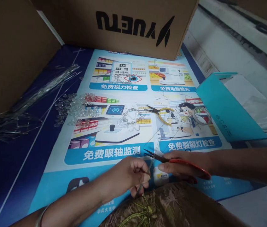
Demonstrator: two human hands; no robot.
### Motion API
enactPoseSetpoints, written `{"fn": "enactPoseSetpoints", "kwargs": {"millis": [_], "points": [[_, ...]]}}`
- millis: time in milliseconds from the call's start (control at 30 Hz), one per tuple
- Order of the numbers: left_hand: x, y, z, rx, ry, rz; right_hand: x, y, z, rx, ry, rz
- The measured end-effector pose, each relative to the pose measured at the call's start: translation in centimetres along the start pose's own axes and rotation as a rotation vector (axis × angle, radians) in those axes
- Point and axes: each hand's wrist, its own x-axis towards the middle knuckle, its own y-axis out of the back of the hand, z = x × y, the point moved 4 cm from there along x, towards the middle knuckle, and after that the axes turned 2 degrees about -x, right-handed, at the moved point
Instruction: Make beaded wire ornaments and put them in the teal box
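Observation:
My left hand point(135, 176) is closed in a pinch on thin wires point(152, 161), which rise between the fingers and lean up toward the pliers. Red-handled needle-nose pliers point(185, 163) are gripped in my right hand point(178, 170). Their dark jaws point(152, 155) point left, parted slightly, close beside the wires just above my left hand. Whether the jaws touch the wires I cannot tell. Farther up the table lie yellow-handled pliers point(165, 114), with looped wire and clear beads point(132, 117) to their left.
A pile of clear beads point(76, 108) lies at left, beside a bundle of long wires point(50, 83). A round clear container point(201, 115) and a teal box point(232, 110) with plastic inside stand at right. A large cardboard box point(133, 41) borders the back of the printed sheet.

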Motion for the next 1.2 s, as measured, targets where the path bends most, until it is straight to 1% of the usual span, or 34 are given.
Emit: {"fn": "enactPoseSetpoints", "kwargs": {"millis": [67,200,400,500,633,700,767,867,900,933,967,1033,1067,1133,1200], "points": [[0.0,0.0,0.0,-0.005,-0.001,-0.003,0.1,0.0,0.0,-0.023,0.020,0.049],[-0.1,0.0,0.0,-0.007,0.001,0.003,0.4,-0.3,-0.2,-0.030,0.088,0.071],[-0.2,0.2,-0.1,-0.013,0.017,0.001,1.0,-0.6,0.6,0.076,0.050,0.117],[-0.2,0.3,0.0,0.004,0.023,0.007,1.0,-0.9,0.8,0.117,0.046,0.103],[-0.4,0.2,0.3,0.018,0.029,0.001,1.0,-0.9,0.4,0.085,0.081,0.100],[-0.4,0.2,0.5,0.015,0.028,-0.004,1.0,-0.8,0.3,0.073,0.069,0.094],[-0.5,0.2,0.6,0.016,0.027,-0.005,0.9,-0.7,0.4,0.073,0.035,0.056],[-0.9,0.6,1.0,0.012,-0.004,0.004,0.5,-0.7,0.5,0.087,-0.029,-0.043],[-1.1,0.8,1.3,0.018,-0.019,0.018,0.2,-0.6,0.4,0.063,-0.015,-0.053],[-1.3,1.1,1.7,0.037,-0.035,0.042,-0.1,-0.3,0.2,0.004,0.023,-0.033],[-1.6,1.4,2.2,0.072,-0.051,0.074,-0.6,0.0,0.2,-0.087,0.068,0.013],[-2.0,2.0,3.4,0.180,-0.094,0.155,-1.7,0.9,0.4,-0.339,0.113,0.186],[-2.2,2.2,4.1,0.246,-0.127,0.201,-2.4,1.4,0.8,-0.480,0.095,0.301],[-2.0,2.6,5.6,0.394,-0.199,0.291,-4.1,2.6,2.0,-0.725,0.001,0.552],[-1.3,2.8,6.9,0.564,-0.250,0.350,-6.0,3.5,3.4,-0.902,-0.048,0.757]]}}
